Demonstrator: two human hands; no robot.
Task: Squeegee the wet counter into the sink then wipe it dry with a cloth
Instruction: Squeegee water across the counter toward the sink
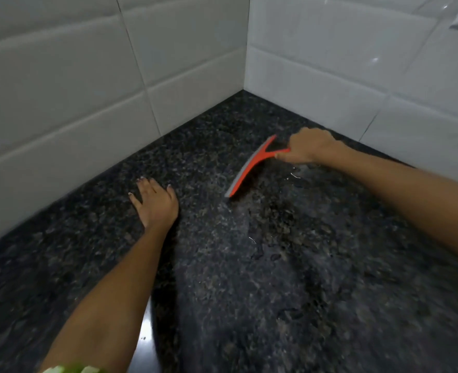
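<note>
Speckled black granite is forming the desk [249,278], its polished surface glistening with a thin film of water near the squeegee [252,164]. You are clenching your right hand [307,146] around the squeegee's orange plastic handle, its long grey rubber blade touching the stone close to the corner where the glossy white wall tiles [61,90] meet. Your left hand [155,203] is lying flat on the granite beside the squeegee, fingers spread, grip released and holding nothing.
</note>
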